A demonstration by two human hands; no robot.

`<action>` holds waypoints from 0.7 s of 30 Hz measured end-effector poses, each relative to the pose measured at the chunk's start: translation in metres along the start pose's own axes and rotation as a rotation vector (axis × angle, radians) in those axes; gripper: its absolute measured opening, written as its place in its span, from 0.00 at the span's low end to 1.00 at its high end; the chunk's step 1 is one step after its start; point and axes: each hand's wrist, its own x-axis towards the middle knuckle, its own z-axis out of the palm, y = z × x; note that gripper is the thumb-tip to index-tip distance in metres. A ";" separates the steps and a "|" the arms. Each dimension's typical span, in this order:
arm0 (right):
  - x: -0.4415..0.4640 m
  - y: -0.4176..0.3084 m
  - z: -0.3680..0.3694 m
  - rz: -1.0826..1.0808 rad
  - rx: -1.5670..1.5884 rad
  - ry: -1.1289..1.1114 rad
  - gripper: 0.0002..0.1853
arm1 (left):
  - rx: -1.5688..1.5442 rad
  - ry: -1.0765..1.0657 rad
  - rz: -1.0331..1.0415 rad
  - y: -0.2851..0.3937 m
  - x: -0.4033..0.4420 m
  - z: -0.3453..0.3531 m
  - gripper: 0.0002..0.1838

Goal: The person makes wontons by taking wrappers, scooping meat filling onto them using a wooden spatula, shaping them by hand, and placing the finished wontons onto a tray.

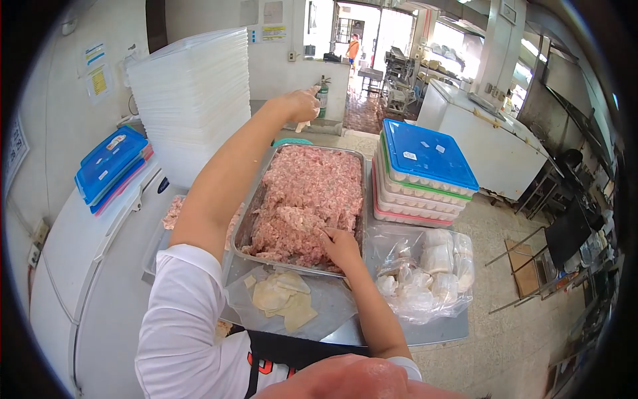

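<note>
A deep metal tray (pixel 364 199) in front of me is heaped with pink minced meat (pixel 309 179). My right hand (pixel 342 249) is at the tray's near right side, its fingers closed against the meat; what they grip, if anything, is hidden. Beyond the tray's far edge, my left hand (pixel 300 106) is raised with curled fingers. Something small and pale hangs below it, too unclear to name. Thin, pale dough wrappers (pixel 282 297) lie loosely on a plastic sheet (pixel 332 306) at the tray's near edge.
Right of the tray stand stacked containers with a blue lid (pixel 428 156). Nearer me is a clear plastic bag with white round packs (pixel 438 259). Tall stacked white plastic trays (pixel 193 100) and blue lids (pixel 109 163) are at left. A white chest freezer (pixel 465 126) stands behind. A person (pixel 353 50) is far off.
</note>
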 end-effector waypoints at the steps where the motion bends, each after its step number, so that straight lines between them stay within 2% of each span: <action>1: -0.001 -0.002 -0.002 0.005 0.006 -0.006 0.20 | -0.027 0.009 -0.014 0.000 -0.001 0.001 0.19; 4: 0.000 0.001 0.000 -0.005 0.017 0.001 0.21 | -0.212 0.026 -0.042 -0.002 0.001 0.013 0.16; 7: -0.001 -0.004 -0.003 -0.007 0.012 0.003 0.21 | 0.055 -0.103 0.064 0.002 0.005 0.013 0.20; 10: 0.000 -0.003 -0.003 -0.002 0.024 0.017 0.20 | -0.154 -0.045 -0.051 0.001 0.007 0.023 0.20; 19: 0.001 -0.003 -0.004 0.018 -0.032 -0.022 0.18 | -0.166 -0.128 -0.049 0.002 0.016 0.032 0.21; 21: 0.001 -0.002 -0.003 0.014 -0.020 -0.015 0.18 | -0.127 -0.087 -0.006 0.000 0.017 0.036 0.21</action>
